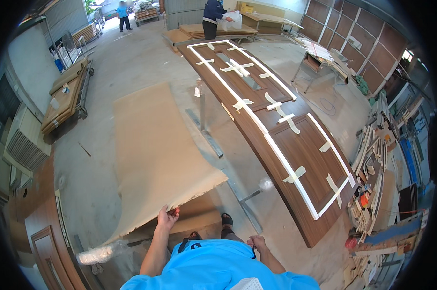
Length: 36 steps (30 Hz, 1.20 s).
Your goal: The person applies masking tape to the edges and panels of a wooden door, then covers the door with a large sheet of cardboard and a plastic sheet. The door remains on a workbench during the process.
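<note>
A long sheet of brown kraft paper (148,140) stretches over the floor in front of me, its near edge raised and ragged. My left hand (168,218) pinches that near edge between thumb and fingers. Close to my body, my right hand (258,242) is closed, with a small dark thing partly showing at its fingers that I cannot make out. To the right lies a brown wooden door panel (296,212) on metal supports. White strips (257,123) run around its mouldings, held by pieces of pale masking tape (295,175).
A roll of clear plastic film (95,255) lies at lower left, near another brown door (49,251). Metal stand legs (242,205) extend over the floor beside the panel. Scrap wood (373,169) crowds the right side. A loaded cart (68,99) stands left. Two people are farther back.
</note>
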Motion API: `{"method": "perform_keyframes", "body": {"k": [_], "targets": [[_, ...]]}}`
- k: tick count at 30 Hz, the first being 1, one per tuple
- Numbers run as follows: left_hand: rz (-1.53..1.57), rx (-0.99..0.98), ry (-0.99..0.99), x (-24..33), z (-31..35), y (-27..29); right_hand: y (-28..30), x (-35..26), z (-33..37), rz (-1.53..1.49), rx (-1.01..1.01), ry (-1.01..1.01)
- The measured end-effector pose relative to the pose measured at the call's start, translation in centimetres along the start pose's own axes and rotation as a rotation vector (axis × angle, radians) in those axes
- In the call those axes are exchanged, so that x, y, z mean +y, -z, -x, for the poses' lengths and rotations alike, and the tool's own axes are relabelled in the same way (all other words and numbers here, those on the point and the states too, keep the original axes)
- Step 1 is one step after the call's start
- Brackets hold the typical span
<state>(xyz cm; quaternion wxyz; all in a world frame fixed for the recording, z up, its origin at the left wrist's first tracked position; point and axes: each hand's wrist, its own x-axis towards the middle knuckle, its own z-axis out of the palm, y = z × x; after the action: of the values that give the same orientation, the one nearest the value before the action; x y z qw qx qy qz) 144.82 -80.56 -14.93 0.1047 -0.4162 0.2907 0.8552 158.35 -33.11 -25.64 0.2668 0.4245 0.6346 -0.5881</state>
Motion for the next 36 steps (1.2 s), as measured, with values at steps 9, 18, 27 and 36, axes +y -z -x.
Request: {"method": "perform_keyframes", "body": {"k": [9, 18, 27, 36], "targets": [[0.004, 0.013, 0.038, -0.4, 0.2, 0.5, 0.3, 0.3, 0.6, -0.052, -0.003, -0.052], [-0.015, 0.009, 0.047, -0.5, 0.2, -0.2, 1.0, 1.5, 0.3, 0.022, -0.007, -0.031], [-0.006, 0.007, 0.043, -0.7, 0.5, -0.4, 0.8, 1.1, 0.1, 0.033, -0.004, -0.048], [0.000, 0.009, 0.050, -0.9, 0.6, -0.1, 0.8, 1.6, 0.9, 0.032, -0.006, -0.029]]}}
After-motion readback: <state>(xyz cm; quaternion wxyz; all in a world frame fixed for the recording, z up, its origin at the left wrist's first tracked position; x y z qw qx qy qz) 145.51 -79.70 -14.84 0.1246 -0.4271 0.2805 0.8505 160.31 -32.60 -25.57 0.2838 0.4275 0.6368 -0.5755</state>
